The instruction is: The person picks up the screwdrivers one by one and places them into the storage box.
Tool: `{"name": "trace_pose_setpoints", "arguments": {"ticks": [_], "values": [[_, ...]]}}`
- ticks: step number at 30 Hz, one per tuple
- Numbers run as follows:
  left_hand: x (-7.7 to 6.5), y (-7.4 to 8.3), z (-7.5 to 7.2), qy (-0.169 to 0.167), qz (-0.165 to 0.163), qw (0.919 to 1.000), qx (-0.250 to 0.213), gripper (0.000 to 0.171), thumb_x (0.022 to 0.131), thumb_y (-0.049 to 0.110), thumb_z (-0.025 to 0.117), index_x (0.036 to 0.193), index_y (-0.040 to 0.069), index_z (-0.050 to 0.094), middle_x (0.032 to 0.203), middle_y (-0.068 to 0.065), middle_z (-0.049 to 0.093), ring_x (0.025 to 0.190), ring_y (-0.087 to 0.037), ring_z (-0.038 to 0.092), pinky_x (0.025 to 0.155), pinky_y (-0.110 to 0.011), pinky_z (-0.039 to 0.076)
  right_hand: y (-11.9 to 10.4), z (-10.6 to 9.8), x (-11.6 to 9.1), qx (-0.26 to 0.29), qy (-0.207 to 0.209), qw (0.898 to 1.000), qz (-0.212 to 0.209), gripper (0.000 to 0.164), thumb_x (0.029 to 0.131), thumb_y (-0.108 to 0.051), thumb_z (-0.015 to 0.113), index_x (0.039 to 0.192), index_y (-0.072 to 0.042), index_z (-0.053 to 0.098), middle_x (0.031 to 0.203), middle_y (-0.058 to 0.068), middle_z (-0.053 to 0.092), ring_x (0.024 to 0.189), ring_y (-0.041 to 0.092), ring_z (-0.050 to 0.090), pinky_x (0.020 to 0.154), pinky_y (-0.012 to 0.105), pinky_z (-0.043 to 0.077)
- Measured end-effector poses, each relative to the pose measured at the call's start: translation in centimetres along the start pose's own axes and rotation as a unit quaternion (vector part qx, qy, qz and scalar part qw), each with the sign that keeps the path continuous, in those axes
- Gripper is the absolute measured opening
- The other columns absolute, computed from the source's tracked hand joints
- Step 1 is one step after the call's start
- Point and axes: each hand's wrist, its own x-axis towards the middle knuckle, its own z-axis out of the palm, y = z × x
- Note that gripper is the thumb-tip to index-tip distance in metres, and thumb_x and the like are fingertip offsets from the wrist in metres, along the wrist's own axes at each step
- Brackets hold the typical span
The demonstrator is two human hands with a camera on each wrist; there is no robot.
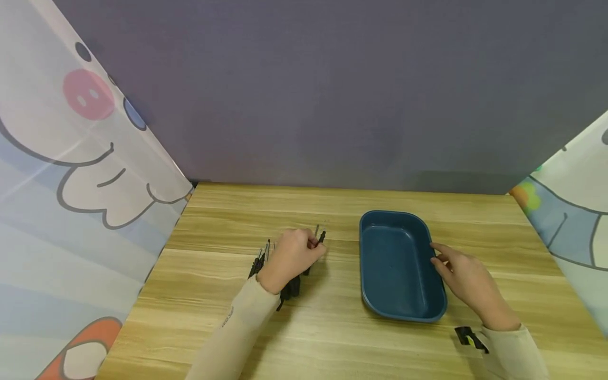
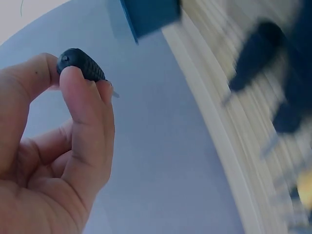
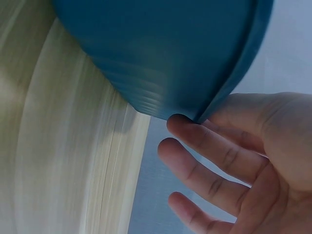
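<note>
My left hand (image 1: 294,257) pinches a small screwdriver (image 2: 83,63) by its black ribbed handle, between thumb and fingertips. A short piece of its thin metal shaft shows in the left wrist view. Below that hand, partly hidden by it and the sleeve, lie several black-handled screwdrivers (image 1: 258,264) with thin metal shafts. On the right stands a blue rectangular bin (image 1: 394,269) with nothing inside. My right hand (image 1: 467,278) holds the bin's right rim between thumb and index finger; its other fingers spread loosely in the right wrist view.
The wooden table (image 1: 190,306) ends at a grey panel (image 1: 294,105) behind. Cartoon-printed cloths (image 1: 85,174) hang at both sides. By the right sleeve is a small black object (image 1: 470,339) with a yellow-green mark. A blurred yellow patch (image 2: 305,189) shows near the screwdrivers.
</note>
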Motion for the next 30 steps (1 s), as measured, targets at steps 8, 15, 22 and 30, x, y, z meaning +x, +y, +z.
{"name": "trace_pose_setpoints", "arguments": {"ticks": [8, 15, 22, 30], "values": [[2.8, 3.4, 2.8, -0.056, 0.029, 0.9978, -0.019, 0.043, 0.09, 0.017, 0.068, 0.057, 0.019, 0.039, 0.05, 0.012, 0.027, 0.042, 0.0, 0.022, 0.046, -0.018, 0.025, -0.1, 0.1, -0.1, -0.004, 0.003, 1.0, 0.006, 0.035, 0.093, -0.003, 0.068, 0.126, 0.008, 0.061, 0.088, 0.013, 0.071, 0.068, 0.019, 0.062, 0.053, 0.033, 0.045], [5.1, 6.1, 4.8, -0.085, 0.07, 0.9934, -0.031, 0.051, 0.092, 0.016, 0.066, 0.055, 0.02, 0.031, 0.048, 0.01, 0.02, 0.039, -0.002, 0.022, 0.046, -0.016, 0.024, 0.0, 0.2, 0.0, -0.002, 0.013, 1.0, 0.003, 0.036, 0.092, -0.002, 0.069, 0.126, 0.008, 0.061, 0.089, 0.013, 0.072, 0.069, 0.021, 0.063, 0.053, 0.033, 0.046], [7.2, 8.6, 6.6, -0.109, 0.07, 0.9903, -0.051, 0.055, 0.095, 0.021, 0.067, 0.051, 0.018, 0.034, 0.044, 0.008, 0.024, 0.035, -0.004, 0.022, 0.041, -0.016, 0.022, 0.0, 0.2, 0.1, -0.005, 0.016, 1.0, 0.007, 0.036, 0.092, -0.002, 0.069, 0.125, 0.008, 0.061, 0.088, 0.015, 0.071, 0.069, 0.023, 0.064, 0.053, 0.035, 0.047], [9.1, 10.8, 8.9, -0.155, 0.053, 0.9863, -0.012, 0.057, 0.097, 0.029, 0.066, 0.047, 0.017, 0.042, 0.04, 0.007, 0.029, 0.03, -0.006, 0.023, 0.035, -0.017, 0.025, -0.3, 0.2, 0.1, 0.0, 0.012, 1.0, 0.015, 0.035, 0.093, -0.003, 0.067, 0.126, 0.009, 0.06, 0.088, 0.017, 0.071, 0.067, 0.022, 0.063, 0.052, 0.033, 0.045]]}}
